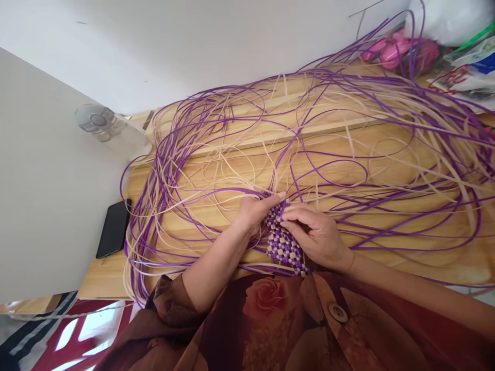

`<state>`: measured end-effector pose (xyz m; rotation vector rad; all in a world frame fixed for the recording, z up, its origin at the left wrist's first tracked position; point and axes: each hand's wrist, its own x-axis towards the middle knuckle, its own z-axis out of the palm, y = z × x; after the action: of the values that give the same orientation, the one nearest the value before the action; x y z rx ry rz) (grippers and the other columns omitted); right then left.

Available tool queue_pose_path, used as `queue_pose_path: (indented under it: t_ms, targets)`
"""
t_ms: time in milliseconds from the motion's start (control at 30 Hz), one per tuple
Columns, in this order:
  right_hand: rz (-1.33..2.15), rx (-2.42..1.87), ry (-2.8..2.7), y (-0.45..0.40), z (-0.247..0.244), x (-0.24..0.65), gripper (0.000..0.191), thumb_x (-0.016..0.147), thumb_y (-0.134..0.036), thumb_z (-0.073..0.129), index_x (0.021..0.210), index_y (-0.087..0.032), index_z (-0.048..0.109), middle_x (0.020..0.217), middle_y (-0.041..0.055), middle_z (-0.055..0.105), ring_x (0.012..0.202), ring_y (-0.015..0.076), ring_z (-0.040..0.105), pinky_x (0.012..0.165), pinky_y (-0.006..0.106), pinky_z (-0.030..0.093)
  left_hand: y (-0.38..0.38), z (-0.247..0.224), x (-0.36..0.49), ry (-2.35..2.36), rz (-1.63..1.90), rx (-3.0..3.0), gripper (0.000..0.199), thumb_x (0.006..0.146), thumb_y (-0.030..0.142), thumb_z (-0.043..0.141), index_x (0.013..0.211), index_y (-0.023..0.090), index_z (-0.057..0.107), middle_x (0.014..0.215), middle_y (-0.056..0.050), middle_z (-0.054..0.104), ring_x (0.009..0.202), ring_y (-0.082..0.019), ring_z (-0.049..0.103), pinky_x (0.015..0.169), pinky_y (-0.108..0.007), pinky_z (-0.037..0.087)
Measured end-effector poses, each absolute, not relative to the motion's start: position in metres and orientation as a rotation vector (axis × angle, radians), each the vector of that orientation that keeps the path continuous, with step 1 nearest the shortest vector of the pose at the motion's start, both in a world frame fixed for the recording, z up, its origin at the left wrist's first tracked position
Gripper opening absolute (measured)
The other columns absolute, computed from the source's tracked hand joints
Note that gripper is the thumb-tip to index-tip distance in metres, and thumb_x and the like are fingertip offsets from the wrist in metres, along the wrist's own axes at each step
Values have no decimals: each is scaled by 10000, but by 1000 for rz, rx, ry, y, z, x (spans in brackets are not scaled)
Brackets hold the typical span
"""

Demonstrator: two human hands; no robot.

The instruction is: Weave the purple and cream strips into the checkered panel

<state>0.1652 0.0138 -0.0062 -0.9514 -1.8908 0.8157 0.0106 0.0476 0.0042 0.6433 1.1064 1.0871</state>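
Note:
A woven panel (284, 247) of purple and cream strips, in a checked pattern, lies close to my body at the table's front edge. My left hand (257, 208) grips its upper left edge, with the thumb stretched along the top. At the panel's upper right, my right hand (317, 234) pinches a purple strip (283, 208) between thumb and forefinger. Long loose strips (328, 165) in purple and cream fan out from the panel on all sides. The tips of my left fingers are hidden behind the weaving.
The wooden table (240, 154) stands against a white wall. A clear bottle (112, 129) and a black phone (113, 229) are at the left. Pink bundles (398, 51) and plastic bags (452, 20) fill the back right corner. Loops of strips curl over both table ends.

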Motion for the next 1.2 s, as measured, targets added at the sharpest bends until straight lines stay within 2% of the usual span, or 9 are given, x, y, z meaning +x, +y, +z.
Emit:
queue_pose_path:
  t_ms: [100, 267, 500, 633, 800, 867, 1000, 1100, 1200]
  targets:
    - [886, -987, -1870, 15, -8, 162, 89, 910, -191, 585, 896, -209, 671, 930, 42, 685, 903, 172, 624, 867, 329, 476, 47, 2, 14, 1093, 1073, 640, 335, 508, 287, 892, 753, 123, 732, 712, -46, 703, 645, -151, 627, 667, -291, 503]
    - [1080, -1108, -1776, 16, -11, 159, 107, 920, -254, 571, 851, -193, 628, 807, 8, 626, 748, 138, 556, 738, 284, 445, 47, -7, 20, 1248, 1209, 675, 239, 536, 255, 856, 681, 132, 711, 658, -19, 673, 594, -123, 588, 600, -259, 467]
    - [1257, -984, -1846, 20, -6, 166, 122, 863, -251, 613, 774, -169, 635, 709, 1, 610, 658, 125, 532, 643, 260, 428, 43, -6, 18, 1279, 1196, 749, 232, 538, 247, 849, 680, 138, 702, 644, -14, 667, 587, -120, 583, 592, -251, 458]
    - [1434, -1032, -1797, 26, -2, 173, 182, 864, -324, 632, 785, -166, 674, 718, 21, 658, 642, 127, 578, 609, 254, 466, 45, -4, 12, 1219, 1149, 771, 293, 561, 336, 865, 677, 135, 687, 622, -8, 648, 546, -105, 551, 557, -243, 439]
    - [1736, -1222, -1263, 55, 13, 184, 333, 778, -461, 735, 866, -166, 610, 744, 21, 667, 506, 115, 613, 385, 205, 433, 47, -2, 7, 1108, 1093, 722, 367, 585, 426, 866, 698, 129, 683, 645, -35, 669, 550, -129, 582, 573, -267, 479]
    - [1719, -1194, -1185, 68, 20, 183, 355, 744, -446, 778, 854, -163, 594, 755, 15, 656, 502, 103, 612, 353, 183, 411, 46, 0, 7, 1090, 1076, 701, 373, 592, 429, 865, 749, 131, 706, 717, -60, 706, 607, -158, 627, 617, -290, 509]
    - [1582, -1203, -1399, 78, 26, 171, 286, 828, -397, 717, 768, -153, 581, 606, 11, 636, 429, 97, 566, 342, 188, 402, 46, 2, 9, 1046, 1073, 734, 332, 602, 390, 865, 784, 141, 741, 782, -72, 734, 648, -173, 654, 663, -303, 522]
    - [1355, -1217, -1616, 85, 30, 167, 256, 840, -323, 709, 718, -142, 577, 529, -9, 610, 428, 91, 568, 395, 179, 413, 48, 1, 10, 1028, 1055, 756, 315, 585, 350, 871, 777, 133, 749, 787, -79, 740, 671, -188, 665, 704, -324, 531]
    - [1156, -1333, -1518, 117, 40, 176, 260, 872, -245, 649, 673, -103, 560, 507, -27, 578, 429, 43, 551, 458, 163, 370, 49, 0, 12, 1131, 1018, 692, 328, 526, 308, 895, 743, 115, 741, 748, -82, 731, 651, -190, 657, 695, -332, 537]
